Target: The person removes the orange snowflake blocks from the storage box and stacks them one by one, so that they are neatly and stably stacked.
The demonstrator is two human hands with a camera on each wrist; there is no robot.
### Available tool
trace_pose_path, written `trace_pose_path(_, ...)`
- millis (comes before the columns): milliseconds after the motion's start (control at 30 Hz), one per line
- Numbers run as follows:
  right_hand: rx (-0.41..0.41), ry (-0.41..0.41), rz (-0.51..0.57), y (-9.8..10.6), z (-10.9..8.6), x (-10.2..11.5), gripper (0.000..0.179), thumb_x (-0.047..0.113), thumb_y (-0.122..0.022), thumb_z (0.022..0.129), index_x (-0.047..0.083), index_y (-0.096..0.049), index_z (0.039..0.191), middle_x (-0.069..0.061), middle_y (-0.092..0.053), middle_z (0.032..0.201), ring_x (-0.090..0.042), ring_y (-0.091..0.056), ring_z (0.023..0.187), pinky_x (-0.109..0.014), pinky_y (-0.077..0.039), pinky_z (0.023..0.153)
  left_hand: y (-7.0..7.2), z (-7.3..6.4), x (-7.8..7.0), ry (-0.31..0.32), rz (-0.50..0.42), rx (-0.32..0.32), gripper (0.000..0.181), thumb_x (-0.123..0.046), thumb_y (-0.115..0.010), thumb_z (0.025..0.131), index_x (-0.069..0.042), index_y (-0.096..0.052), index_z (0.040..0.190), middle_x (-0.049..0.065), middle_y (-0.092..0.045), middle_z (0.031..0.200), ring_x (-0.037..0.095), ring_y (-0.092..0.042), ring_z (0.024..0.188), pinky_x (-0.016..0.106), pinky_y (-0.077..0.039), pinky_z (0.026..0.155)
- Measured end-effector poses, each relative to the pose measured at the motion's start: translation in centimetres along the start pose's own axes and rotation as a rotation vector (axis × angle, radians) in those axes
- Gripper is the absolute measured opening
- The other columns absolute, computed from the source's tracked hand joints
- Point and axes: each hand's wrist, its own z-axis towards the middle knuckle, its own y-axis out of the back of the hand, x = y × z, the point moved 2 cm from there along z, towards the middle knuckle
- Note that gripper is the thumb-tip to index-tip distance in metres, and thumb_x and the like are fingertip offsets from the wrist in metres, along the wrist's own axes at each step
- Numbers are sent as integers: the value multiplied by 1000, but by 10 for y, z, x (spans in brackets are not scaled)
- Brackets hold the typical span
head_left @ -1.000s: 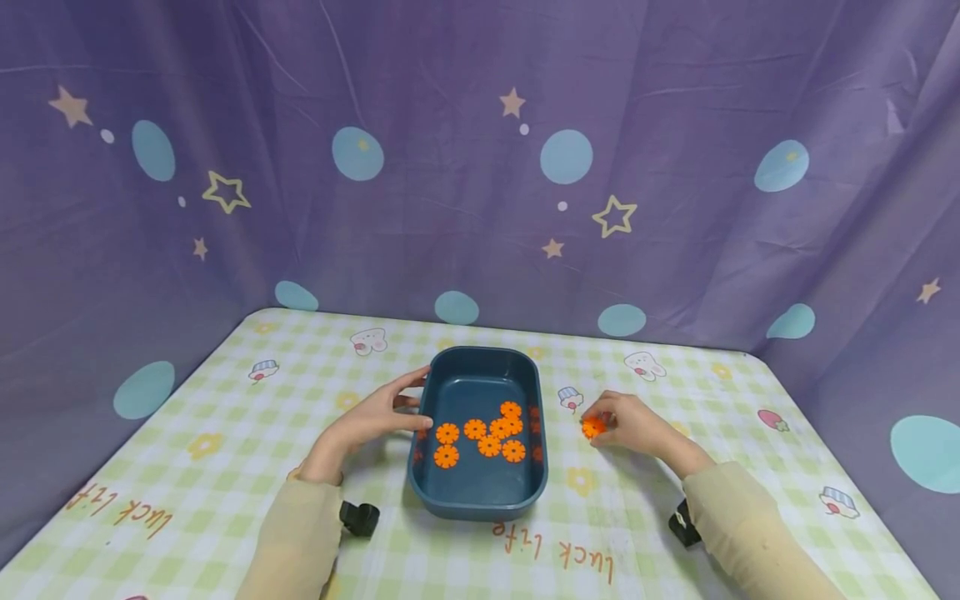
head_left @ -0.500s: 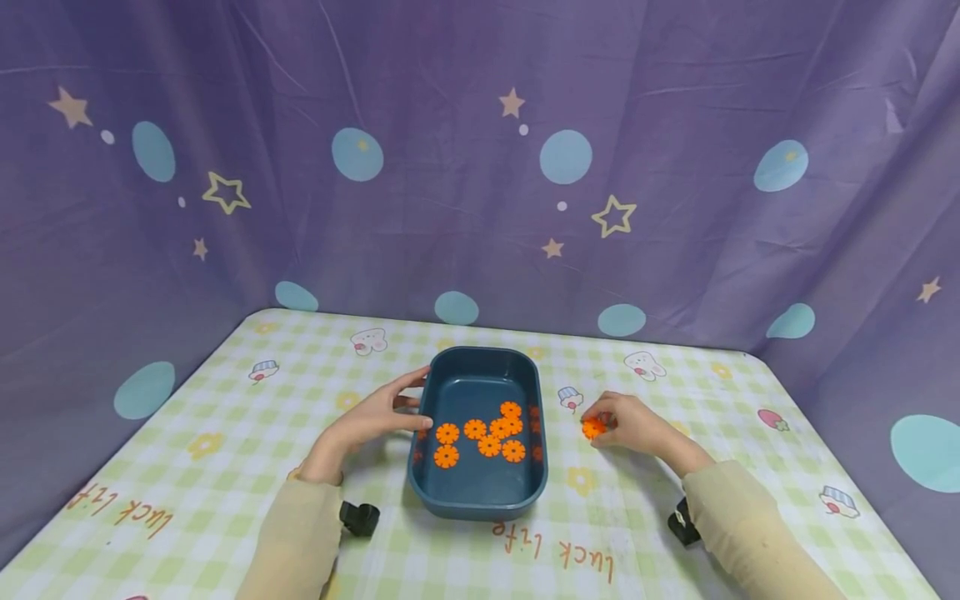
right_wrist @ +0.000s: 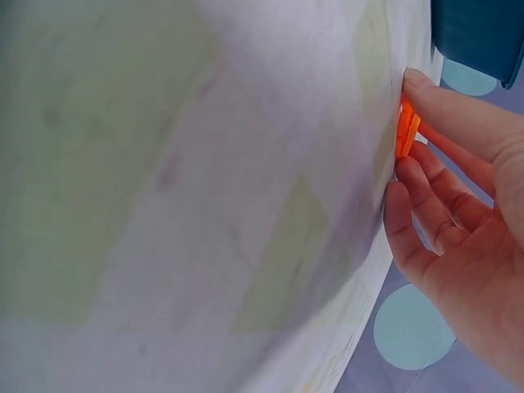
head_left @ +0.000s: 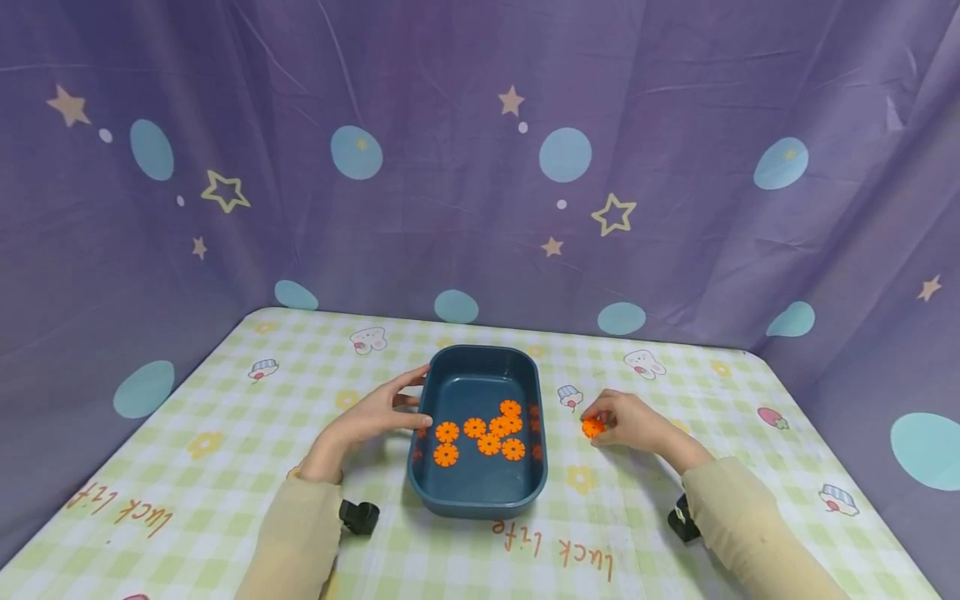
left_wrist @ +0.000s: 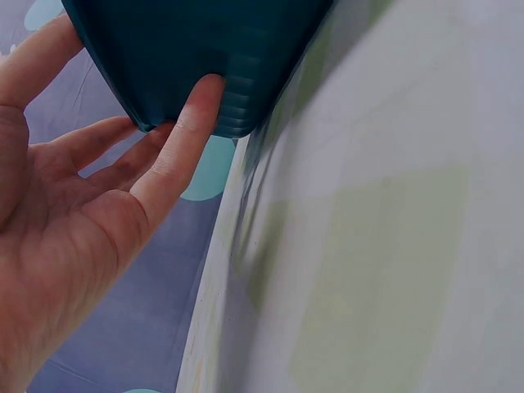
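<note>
In the head view, a dark blue rectangular box (head_left: 480, 492) stands on the table, with several orange flower-shaped notched discs (head_left: 513, 450) lying flat on its floor. My left hand (head_left: 371, 419) rests against the box's left side, fingers extended and spread. The left wrist view has the thumb (left_wrist: 192, 123) pressed to the outer wall of the box (left_wrist: 180, 49). To the right of the box, my right hand (head_left: 630, 423) pinches another orange notched disc (head_left: 592, 428) down at the tablecloth. The thumb (right_wrist: 458, 115) and fingertips meet its edges (right_wrist: 406, 129) in the right wrist view.
A green-and-white checked tablecloth (head_left: 247, 467) with printed cupcakes, bunnies and lettering covers the table. Behind and beside it hangs a purple curtain (head_left: 465, 242) with stars and blue ovals. Black wrist devices (head_left: 360, 518) sit under both sleeves.
</note>
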Motion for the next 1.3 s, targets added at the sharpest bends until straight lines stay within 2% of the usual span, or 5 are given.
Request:
trace_pose_path(767,-16,3,10,0,-1,-1,30,14,-77,70,8,-69,98,1,-57,89,-12,-49,75,-22,-44,65,0,1,0,-1,-2,2,83,-20,-69,81,-22,-19,147,13,-21,146,37,-38,125,41,-47,88)
trace_pose_path(1000,-8,14,-6,4,-2,4,31,16,-78,70,8,-68,98,0,-59,90,-15,-53,78,-24,-47,69,-1,0,0,11,8,-10,83,-22,-71,80,-25,-20,146,8,-21,148,35,-39,124,41,-47,87)
trace_pose_path(1133,-34,37,4,9,0,9,33,14,-78,69,6,-68,99,-4,-61,92,-19,-56,81,-26,-49,69,-1,0,0,10,10,-13,83,-22,-70,80,-25,-20,146,8,-22,147,35,-40,124,41,-47,88)
trace_pose_path(1300,-58,55,-10,13,6,19,28,13,-73,75,7,-68,101,-5,-61,96,-20,-57,84,-31,-50,72,0,0,0,11,6,-14,83,-21,-70,81,-25,-19,146,10,-24,145,35,-40,124,41,-47,89)
